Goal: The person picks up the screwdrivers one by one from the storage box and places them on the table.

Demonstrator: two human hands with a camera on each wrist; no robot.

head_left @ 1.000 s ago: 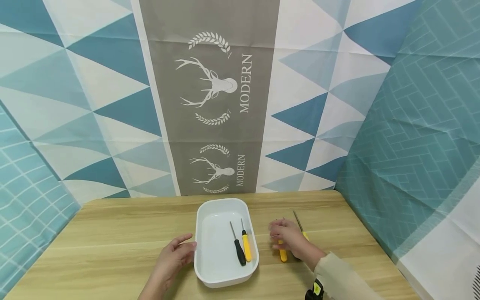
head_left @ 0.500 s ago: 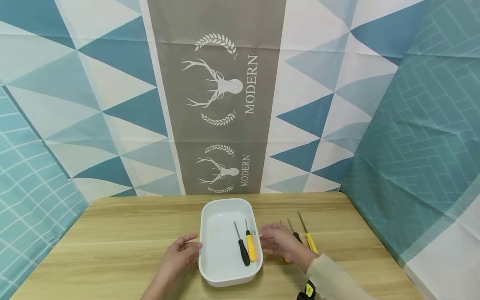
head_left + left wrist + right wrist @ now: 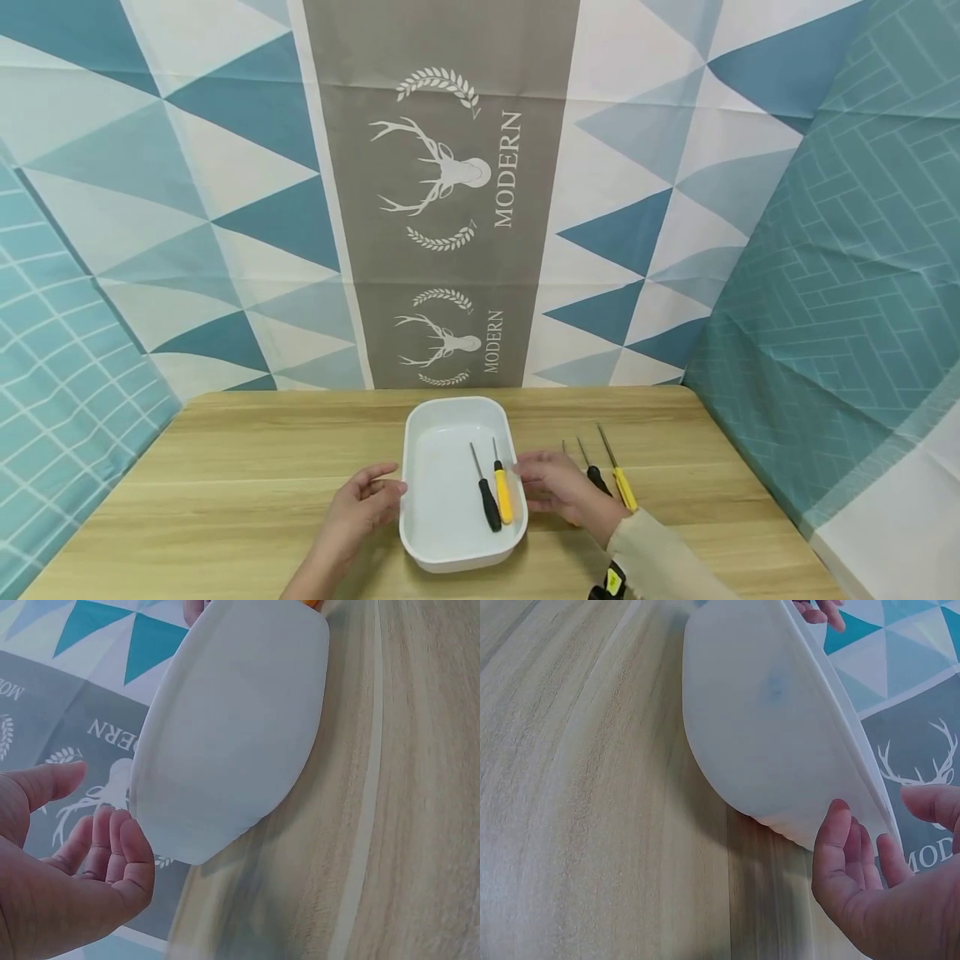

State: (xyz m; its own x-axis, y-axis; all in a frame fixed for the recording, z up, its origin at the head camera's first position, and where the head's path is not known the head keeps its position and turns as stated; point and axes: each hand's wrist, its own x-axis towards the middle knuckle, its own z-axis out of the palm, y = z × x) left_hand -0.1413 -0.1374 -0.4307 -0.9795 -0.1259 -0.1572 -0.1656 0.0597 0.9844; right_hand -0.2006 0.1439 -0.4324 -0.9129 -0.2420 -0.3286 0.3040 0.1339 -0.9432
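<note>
A white rectangular tray (image 3: 441, 500) stands on the wooden table, with a black-handled screwdriver (image 3: 490, 505) and a yellow-handled screwdriver (image 3: 503, 496) side by side in its right half. At the tray's left wall is my left hand (image 3: 360, 512), thumb and fingers loosely bent; in the left wrist view this hand (image 3: 82, 885) has its fingertips right at the rim. My right hand (image 3: 558, 487) is at the opposite wall. Seen from the right wrist, that hand (image 3: 877, 892) has relaxed fingers against the outer side, thumb apart from the rim.
Right of the tray lie a long yellow screwdriver (image 3: 626, 490) and a black-handled one (image 3: 597, 478); a third is mostly hidden by the right hand. A black and yellow device (image 3: 613, 580) sits by the right sleeve. A patterned cloth (image 3: 450, 250) hangs behind the table.
My right hand has moved left from the screwdrivers on the table to the tray's right wall, uncovering more of them. The left hand stays at the left wall. The head view has shifted slightly.
</note>
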